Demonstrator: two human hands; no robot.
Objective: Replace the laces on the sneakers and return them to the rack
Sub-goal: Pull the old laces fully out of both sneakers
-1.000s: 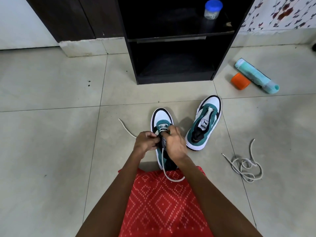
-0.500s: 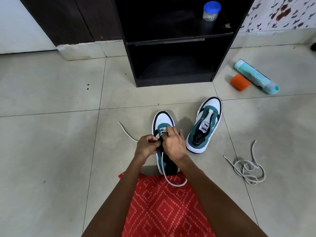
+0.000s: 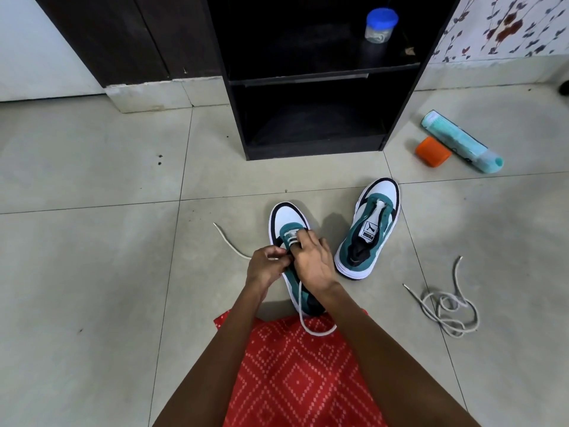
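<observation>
Sneaker [image 3: 288, 217] gripped by right hand [image 3: 311, 264], left hand [image 3: 265, 269] pinching its lace [image 3: 236, 251].

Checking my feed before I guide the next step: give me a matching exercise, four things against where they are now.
1 blue-lidded jar
2 orange cap
3 loose lace
4 unlaced sneaker

A heaped on the floor, far right
B on the rack's upper shelf
C beside the teal spray can
D just right of the sneaker being laced

Pairs: 1-B, 2-C, 3-A, 4-D
</observation>
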